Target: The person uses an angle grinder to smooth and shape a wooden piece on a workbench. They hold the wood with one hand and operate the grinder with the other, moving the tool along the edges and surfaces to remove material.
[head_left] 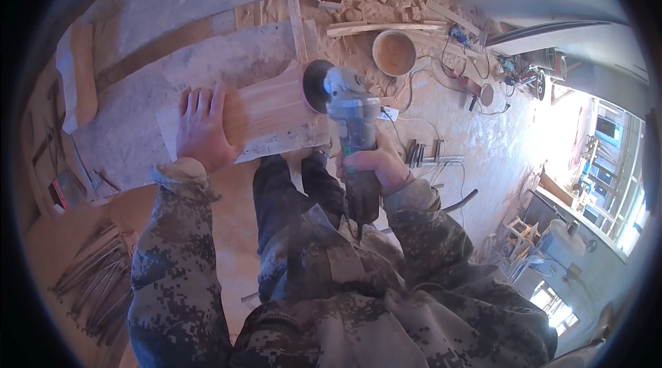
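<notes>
My right hand point(378, 163) is wrapped round the body of an angle grinder point(355, 109), held upright in the picture with its cord hanging down toward my lap. Its round sanding disc point(317, 86) meets the right end of a pale wooden board point(272, 109); whether it presses on the wood I cannot tell. The board lies on a worn, dusty workbench point(131, 154). My left hand point(205, 130) rests flat on the board's left part, fingers stretched out and the thumb toward the near edge.
A shaped wooden piece point(79, 82) lies at the bench's left. Beyond the bench stand a round bucket point(394, 53) and wood strips point(386, 27) among offcuts. Cords and another power tool point(472, 89) lie on the floor at right. Thin rods point(96, 278) are heaped at lower left.
</notes>
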{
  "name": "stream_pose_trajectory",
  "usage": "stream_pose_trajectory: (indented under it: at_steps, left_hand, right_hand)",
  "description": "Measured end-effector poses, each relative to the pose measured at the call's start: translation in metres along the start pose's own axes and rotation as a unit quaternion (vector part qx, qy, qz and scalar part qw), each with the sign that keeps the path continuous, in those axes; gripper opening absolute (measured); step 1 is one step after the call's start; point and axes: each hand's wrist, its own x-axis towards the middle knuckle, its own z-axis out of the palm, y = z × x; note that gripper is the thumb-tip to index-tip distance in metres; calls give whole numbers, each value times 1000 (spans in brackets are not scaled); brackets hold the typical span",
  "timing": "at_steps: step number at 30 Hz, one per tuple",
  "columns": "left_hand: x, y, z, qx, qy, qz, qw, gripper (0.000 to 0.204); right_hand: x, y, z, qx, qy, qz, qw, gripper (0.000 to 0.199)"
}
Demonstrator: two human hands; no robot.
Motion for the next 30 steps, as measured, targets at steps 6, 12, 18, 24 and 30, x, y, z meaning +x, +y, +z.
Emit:
stream_pose_trajectory:
  at_steps: [6,12,18,24,30]
  left_hand:
    - [-3,-1,3,0,9,11,1000,108]
    - [-1,4,-5,-6,-8,-2,1000,108]
    - [-2,3,-1,-9,-5,-2,1000,109]
    - [-4,2,0,-12,1,2,1000,111]
    - [-5,-1,3,-1,-2,4,1000,111]
  right_hand:
    - [16,-20,17,-253,14,-63,965,46]
    - [-1,-6,2,27,-23,-5,999,42]
    - [7,-16,15,-91,-17,-20,996,41]
    - [8,-3,4,26,-8,-16,999,40]
    - [7,-1,14,-43,7,-27,999,45]
